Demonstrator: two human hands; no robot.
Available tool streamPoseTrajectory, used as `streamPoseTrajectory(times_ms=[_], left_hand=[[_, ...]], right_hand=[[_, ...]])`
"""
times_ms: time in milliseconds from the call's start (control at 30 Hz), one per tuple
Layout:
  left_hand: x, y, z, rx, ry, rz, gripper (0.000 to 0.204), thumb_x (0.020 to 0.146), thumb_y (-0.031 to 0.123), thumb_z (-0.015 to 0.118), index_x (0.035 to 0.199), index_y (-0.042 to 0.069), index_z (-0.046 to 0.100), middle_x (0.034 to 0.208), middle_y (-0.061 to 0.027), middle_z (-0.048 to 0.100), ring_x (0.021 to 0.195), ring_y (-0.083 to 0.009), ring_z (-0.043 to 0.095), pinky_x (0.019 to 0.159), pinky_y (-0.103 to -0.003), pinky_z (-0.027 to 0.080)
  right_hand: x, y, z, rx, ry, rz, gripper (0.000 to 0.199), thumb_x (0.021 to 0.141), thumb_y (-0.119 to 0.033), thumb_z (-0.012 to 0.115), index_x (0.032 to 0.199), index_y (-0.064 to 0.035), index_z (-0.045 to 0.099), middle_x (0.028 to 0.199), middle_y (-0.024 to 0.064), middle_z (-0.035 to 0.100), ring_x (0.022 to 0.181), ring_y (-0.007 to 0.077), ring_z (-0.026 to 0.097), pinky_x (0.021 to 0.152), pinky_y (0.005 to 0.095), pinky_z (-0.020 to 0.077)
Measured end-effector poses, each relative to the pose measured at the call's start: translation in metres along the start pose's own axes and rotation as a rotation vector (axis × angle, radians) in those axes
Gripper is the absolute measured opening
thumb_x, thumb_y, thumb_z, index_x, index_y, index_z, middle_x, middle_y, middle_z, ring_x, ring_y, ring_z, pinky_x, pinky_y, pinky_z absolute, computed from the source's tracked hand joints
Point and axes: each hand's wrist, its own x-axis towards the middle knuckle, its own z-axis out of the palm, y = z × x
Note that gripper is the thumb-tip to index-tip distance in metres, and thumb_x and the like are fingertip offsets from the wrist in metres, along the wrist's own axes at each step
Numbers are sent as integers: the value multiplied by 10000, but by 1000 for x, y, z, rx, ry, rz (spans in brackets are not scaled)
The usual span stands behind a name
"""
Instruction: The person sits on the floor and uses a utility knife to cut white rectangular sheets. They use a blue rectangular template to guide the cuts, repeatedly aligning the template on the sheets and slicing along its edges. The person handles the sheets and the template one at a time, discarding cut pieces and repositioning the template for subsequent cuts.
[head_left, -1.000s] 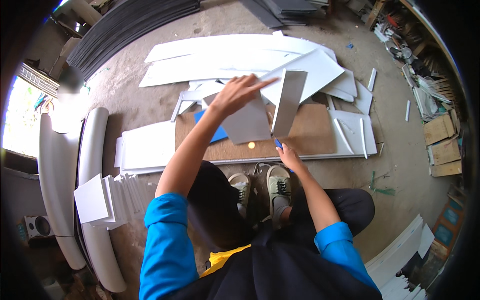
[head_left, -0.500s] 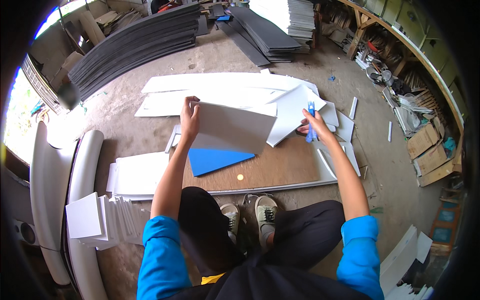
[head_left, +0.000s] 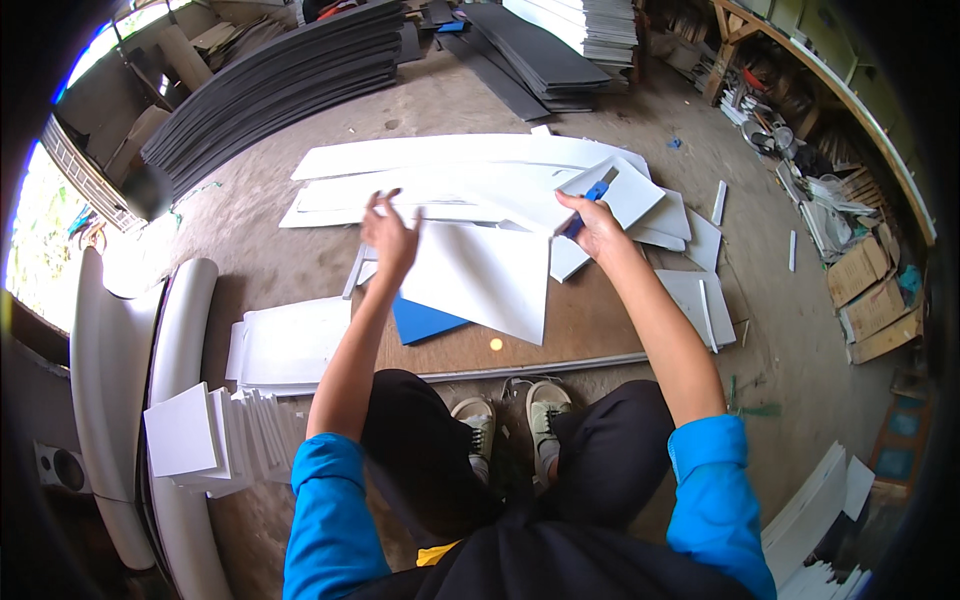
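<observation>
Sheet (head_left: 480, 275) on board (head_left: 590, 325)

One head-worn fisheye looks steeply down, close over the brown board (head_left: 590, 325), rim perhaps distorted.

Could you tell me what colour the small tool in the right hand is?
Blue cutter, head view.
</observation>
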Motion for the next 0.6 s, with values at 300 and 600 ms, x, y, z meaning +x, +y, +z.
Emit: streamPoseTrajectory(times_ms=[300,600], left_hand=[[-28,91,-21,-692,-442,282,851,744,567,540,1271,-52,289,1261,-248,344,1206,-355,325,1004,-409,263],[-32,98,-17,-668,-265,294,276,856,128,497,1077,-16,414,1034,-222,505,915,-342,544,756,-382,438]], right_hand=[[9,0,39,241,177,-201,219,776,-26,609,929,12,456,927,114,531,855,217,562,790,338,481],[14,15,43,227,25,-153,388,733,-5,642,1052,37,425,986,128,515,918,230,546,794,356,462]])
